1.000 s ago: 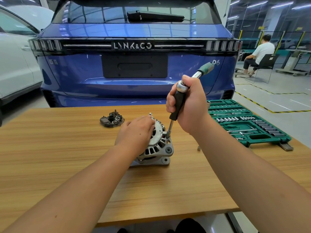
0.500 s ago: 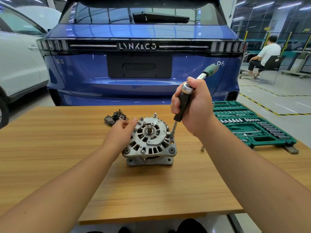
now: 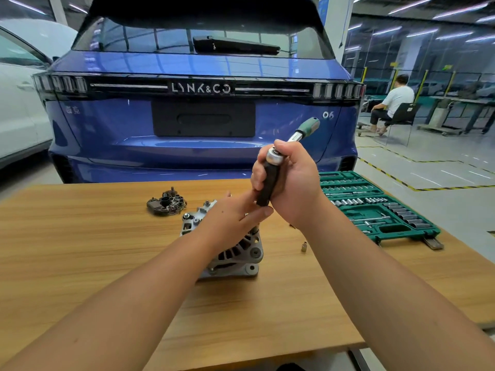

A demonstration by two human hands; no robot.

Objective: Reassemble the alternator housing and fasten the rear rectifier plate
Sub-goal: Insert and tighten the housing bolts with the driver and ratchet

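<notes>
**Left hand moves back over the alternator, tool lifted off the bolt**

Half a second ago the left hand sat at the left edge of the alternator and the whole finned top face was visible, driver tip down at the right rim. Now the left hand (image 3: 230, 218) has moved across the top of the alternator (image 3: 235, 253), covering most of that face, fingers extended toward the lower end of the driver handle (image 3: 267, 187). Fingers look straight and relaxed, gripping nothing; whether the fingertips touch the tool shaft can't be told, it is hidden behind them.

The right hand (image 3: 292, 183) is clenched round the black driver handle, ratchet head at the top, green ratchet grip (image 3: 308, 127) sticking up to the right. The tool sits higher than before; the tip is hidden, so engagement with a bolt can't be confirmed.

The alternator stands on the wooden surface (image 3: 80, 250), centre, tilted a bit compared with the earlier flat-on view. The rectifier plate (image 3: 166, 203) lies apart on the surface behind-left of the alternator, not fitted. A loose socket (image 3: 303, 247) lies just right of the alternator; the green socket case (image 3: 375, 207) is open further right.

Judgement: likely repositioning between housing bolts, left hand steadying the body and guiding the bit. Housing fastening not finished; the rectifier step not begun.
</notes>
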